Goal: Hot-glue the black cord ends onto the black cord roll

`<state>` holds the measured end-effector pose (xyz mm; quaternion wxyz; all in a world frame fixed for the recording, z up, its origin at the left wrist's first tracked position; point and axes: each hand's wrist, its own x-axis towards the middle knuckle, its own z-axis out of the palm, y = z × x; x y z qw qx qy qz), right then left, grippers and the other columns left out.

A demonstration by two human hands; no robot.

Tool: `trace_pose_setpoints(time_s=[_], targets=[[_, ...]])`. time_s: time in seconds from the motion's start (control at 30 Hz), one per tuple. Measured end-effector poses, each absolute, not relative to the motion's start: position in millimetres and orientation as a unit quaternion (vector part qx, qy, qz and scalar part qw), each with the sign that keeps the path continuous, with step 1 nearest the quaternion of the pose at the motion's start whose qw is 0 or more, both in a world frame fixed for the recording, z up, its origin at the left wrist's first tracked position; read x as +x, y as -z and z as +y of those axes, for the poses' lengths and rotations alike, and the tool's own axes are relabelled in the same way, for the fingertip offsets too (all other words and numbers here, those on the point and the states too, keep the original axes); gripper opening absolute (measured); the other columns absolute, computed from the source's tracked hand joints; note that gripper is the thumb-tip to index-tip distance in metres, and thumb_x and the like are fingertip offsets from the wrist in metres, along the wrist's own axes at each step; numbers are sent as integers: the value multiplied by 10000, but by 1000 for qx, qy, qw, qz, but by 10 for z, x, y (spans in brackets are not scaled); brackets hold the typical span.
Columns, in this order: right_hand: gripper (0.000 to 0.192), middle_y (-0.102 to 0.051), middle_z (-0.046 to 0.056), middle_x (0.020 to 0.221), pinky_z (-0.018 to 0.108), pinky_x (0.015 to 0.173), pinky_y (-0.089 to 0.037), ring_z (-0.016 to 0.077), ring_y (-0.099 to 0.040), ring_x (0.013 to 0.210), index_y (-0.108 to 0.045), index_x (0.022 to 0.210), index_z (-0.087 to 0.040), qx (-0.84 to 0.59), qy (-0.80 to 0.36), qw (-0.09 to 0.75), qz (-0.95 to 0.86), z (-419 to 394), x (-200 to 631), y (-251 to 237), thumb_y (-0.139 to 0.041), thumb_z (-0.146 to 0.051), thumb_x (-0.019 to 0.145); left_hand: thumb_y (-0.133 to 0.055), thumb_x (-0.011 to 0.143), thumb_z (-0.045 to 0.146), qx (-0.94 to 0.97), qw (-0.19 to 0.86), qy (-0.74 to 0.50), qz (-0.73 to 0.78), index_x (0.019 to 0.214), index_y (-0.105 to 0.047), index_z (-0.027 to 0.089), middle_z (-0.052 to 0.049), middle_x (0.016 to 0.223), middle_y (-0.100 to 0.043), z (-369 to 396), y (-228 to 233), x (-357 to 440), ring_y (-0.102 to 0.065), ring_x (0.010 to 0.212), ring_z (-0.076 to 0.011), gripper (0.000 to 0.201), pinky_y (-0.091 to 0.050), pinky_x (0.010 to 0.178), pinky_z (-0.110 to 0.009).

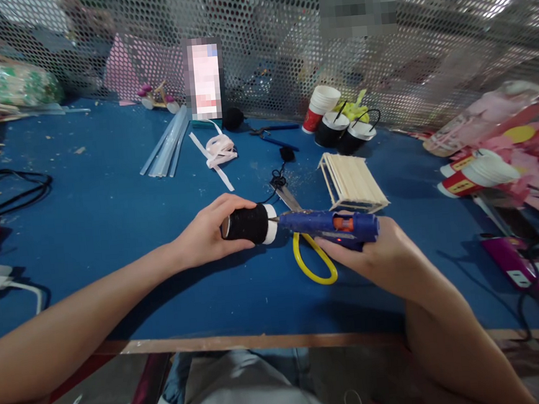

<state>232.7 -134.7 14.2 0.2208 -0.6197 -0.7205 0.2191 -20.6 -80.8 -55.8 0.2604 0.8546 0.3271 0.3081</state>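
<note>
My left hand (206, 232) grips a paper cup wrapped in black yarn (247, 224), held on its side above the blue table (111, 208). My right hand (371, 253) holds a blue hot glue gun (331, 224), its nozzle touching the cup's white rim. Under the gun lie scissors with yellow handles (312, 264). A black strand runs from the cup toward a small yarn knot (278, 179).
A popsicle-stick frame (352, 182) stands just behind the gun. Glue sticks (167, 145), pink ribbon (219, 151), black-wrapped cups (345, 132) and stacked paper cups (475, 174) lie farther back. Cables (11, 188) and chargers sit at both sides. A mesh wall (261, 47) closes the far edge.
</note>
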Motion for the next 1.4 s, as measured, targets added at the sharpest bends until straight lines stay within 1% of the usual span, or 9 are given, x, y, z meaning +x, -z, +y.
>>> trace_pose_setpoints(time_s=[0.3, 0.5, 0.57, 0.67, 0.73, 1.03, 1.23, 1.3, 1.4], targets=[[186, -422, -20, 446, 255, 404, -387, 92, -337, 403, -579, 556, -193, -620, -226, 212, -721, -1366, 2320, -180, -558, -344, 663, -685, 737, 278, 866, 240, -315, 305, 1181, -466, 185, -113, 1171, -518, -811, 552, -205, -495, 1116, -228, 504, -440, 945, -382], [177, -522, -5, 500, 276, 441, -438, 123, -455, 448, -564, 592, -200, -617, -241, 237, -711, -1345, 2350, -131, -552, -347, 691, -647, 775, 266, 885, 214, -315, 269, 1204, -448, 193, -129, 1213, -487, -808, 585, -214, -477, 1145, -232, 479, -433, 959, -392], [167, -483, -15, 461, 278, 436, -440, 124, -450, 433, -570, 590, -206, -617, -237, 237, -712, -1345, 2344, -144, -551, -340, 688, -639, 781, 255, 887, 211, -313, 267, 1207, -446, 199, -128, 1221, -482, -810, 589, -216, -476, 1148, -234, 471, -437, 956, -391], [141, -347, -47, 367, 259, 384, -399, 108, -374, 371, -588, 568, -213, -616, -223, 233, -719, -1352, 2326, -185, -570, -313, 666, -642, 775, 245, 886, 208, -312, 272, 1205, -446, 212, -121, 1228, -479, -810, 589, -220, -471, 1157, -241, 474, -440, 955, -401], [137, -328, -49, 355, 249, 372, -378, 100, -349, 363, -591, 554, -214, -614, -219, 234, -721, -1355, 2322, -201, -578, -301, 659, -643, 774, 239, 888, 206, -311, 271, 1210, -441, 214, -121, 1235, -475, -810, 589, -222, -465, 1165, -245, 481, -437, 960, -408], [241, -522, -7, 497, 276, 432, -405, 135, -472, 470, -558, 580, -195, -634, -230, 220, -704, -1322, 2415, -78, -578, -404, 697, -588, 817, 210, 907, 183, -289, 246, 1199, -446, 193, -145, 1268, -447, -823, 596, -214, -441, 1197, -247, 408, -425, 981, -413], [194, -482, -12, 441, 254, 383, -375, 113, -419, 413, -582, 562, -195, -627, -215, 226, -714, -1352, 2407, -128, -586, -346, 684, -547, 840, 192, 916, 154, -285, 236, 1177, -452, 197, -146, 1252, -461, -819, 593, -203, -455, 1176, -252, 350, -438, 958, -440], [180, -495, -7, 446, 252, 392, -387, 114, -428, 419, -592, 565, -195, -620, -205, 232, -721, -1348, 2411, -129, -587, -327, 688, -550, 839, 197, 916, 154, -286, 234, 1180, -449, 198, -147, 1252, -460, -820, 592, -201, -456, 1173, -254, 356, -440, 955, -441], [218, -514, -5, 470, 263, 420, -408, 134, -473, 460, -601, 597, -189, -623, -206, 227, -720, -1326, 2437, -73, -585, -373, 713, -548, 844, 207, 919, 158, -283, 226, 1182, -451, 192, -151, 1258, -451, -830, 587, -197, -448, 1180, -250, 352, -438, 962, -426]])
